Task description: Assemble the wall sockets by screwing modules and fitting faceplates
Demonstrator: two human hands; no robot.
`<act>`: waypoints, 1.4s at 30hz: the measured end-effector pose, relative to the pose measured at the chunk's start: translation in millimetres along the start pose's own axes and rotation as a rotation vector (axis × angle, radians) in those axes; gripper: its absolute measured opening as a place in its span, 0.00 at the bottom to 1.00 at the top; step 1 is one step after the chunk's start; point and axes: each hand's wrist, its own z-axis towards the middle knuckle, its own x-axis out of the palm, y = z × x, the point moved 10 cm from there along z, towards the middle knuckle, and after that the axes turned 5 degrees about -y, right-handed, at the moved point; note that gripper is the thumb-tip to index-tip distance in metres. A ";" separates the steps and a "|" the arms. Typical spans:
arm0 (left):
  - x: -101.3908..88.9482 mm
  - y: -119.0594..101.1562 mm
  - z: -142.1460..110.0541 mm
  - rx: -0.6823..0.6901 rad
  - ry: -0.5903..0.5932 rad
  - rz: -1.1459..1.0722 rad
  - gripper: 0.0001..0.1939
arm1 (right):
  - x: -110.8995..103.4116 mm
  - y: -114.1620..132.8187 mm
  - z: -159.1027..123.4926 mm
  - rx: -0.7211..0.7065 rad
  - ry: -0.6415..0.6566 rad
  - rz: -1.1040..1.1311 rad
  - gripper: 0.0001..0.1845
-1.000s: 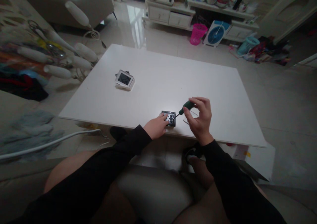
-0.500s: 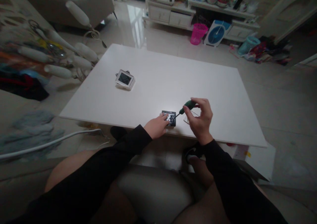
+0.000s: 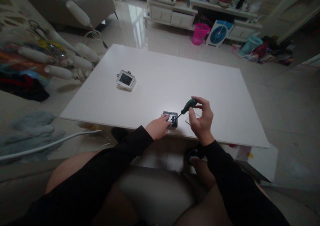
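Observation:
My right hand (image 3: 202,122) grips a screwdriver (image 3: 189,105) by its green handle, thumb and fingers around it. Its thin shaft slants down to the left, the tip at the right part of a small square device (image 3: 173,122) with a black frame and pale metal inside, which looks like a wall socket without its cover. My left hand (image 3: 158,127) holds this device at its left side, fingertips on its top, near the table's front edge. A thin pale frame (image 3: 187,120) lies partly hidden behind my right hand. Farther left sits a stack of white square plates (image 3: 126,80) with a dark centre.
The white table (image 3: 155,69) has its near edge just before my knees. Beyond it on the floor stand a pink basket (image 3: 200,34), a blue-and-white fan (image 3: 218,34) and a light-blue basket (image 3: 250,46). A lamp with white shades (image 3: 86,52) rises beside the table's left edge.
The fingers and thumb of my right hand have shifted around the screwdriver handle, which tilts slightly differently. The tip stays at the device, and my left hand keeps its place.

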 end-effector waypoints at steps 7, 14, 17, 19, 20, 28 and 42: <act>-0.1 1.0 0.0 0.001 -0.014 0.013 0.22 | -1.8 -1.7 0.1 0.007 -0.019 -0.045 0.20; 0.7 0.9 -1.0 0.009 -0.005 -0.006 0.22 | -0.9 -1.6 0.6 0.010 -0.012 -0.066 0.17; -0.4 0.9 -0.7 0.006 -0.015 -0.001 0.22 | -2.7 -2.5 0.3 0.013 -0.039 -0.042 0.18; -0.8 0.9 -0.5 0.005 -0.018 0.007 0.22 | -2.2 -3.1 -0.4 0.019 -0.035 -0.012 0.20; -0.5 1.0 -0.4 0.005 -0.014 0.011 0.22 | -1.5 -3.3 -0.6 0.024 -0.026 -0.005 0.21; -0.8 0.5 -0.6 -0.006 -0.005 -0.008 0.22 | -4.0 -3.0 0.5 0.028 -0.052 -0.014 0.16; 1.4 0.3 -0.7 0.005 0.009 0.000 0.21 | -2.5 -3.9 0.1 0.032 -0.020 0.008 0.21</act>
